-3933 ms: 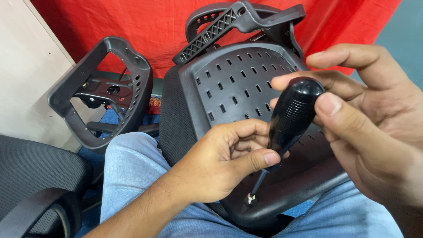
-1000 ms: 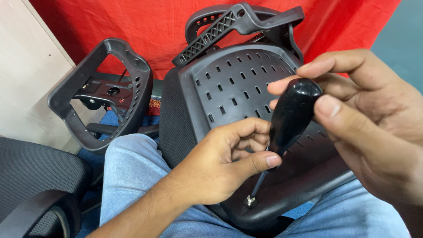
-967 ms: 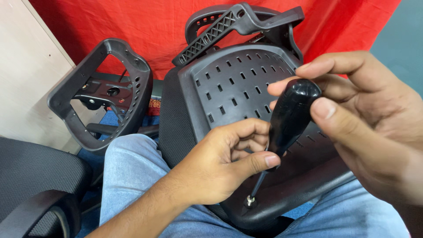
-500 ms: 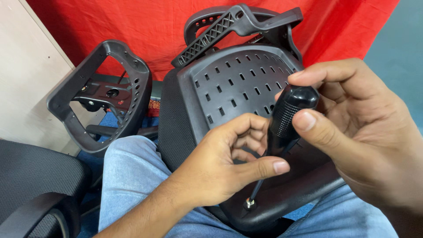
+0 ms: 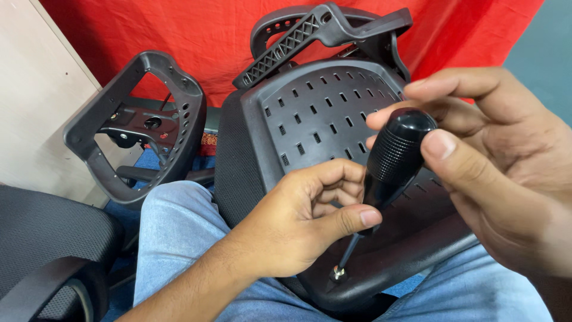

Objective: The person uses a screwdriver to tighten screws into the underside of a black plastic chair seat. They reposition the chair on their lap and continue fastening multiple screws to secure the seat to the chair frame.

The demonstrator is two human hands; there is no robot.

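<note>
A black chair seat pan (image 5: 322,113) with slotted holes lies upside down across my lap. My right hand (image 5: 500,173) grips the black ribbed handle of a screwdriver (image 5: 393,155) between thumb and fingers. The thin shaft runs down to a small screw (image 5: 338,274) at the seat's near rim. My left hand (image 5: 304,220) is curled around the lower part of the handle and shaft, thumb pressed against it. A black armrest (image 5: 322,30) sticks up from the seat's far side.
A black chair-back frame (image 5: 137,125) leans at the left against a beige wall panel (image 5: 30,95). A red cloth (image 5: 196,30) hangs behind. A mesh office chair (image 5: 47,238) stands at the lower left. My jeans-clad legs (image 5: 173,232) are under the seat.
My right hand's fingers have shifted around the screwdriver handle, thumb moving across it, as if turning it. The left hand stays by the shaft. The tip remains on the screw.
</note>
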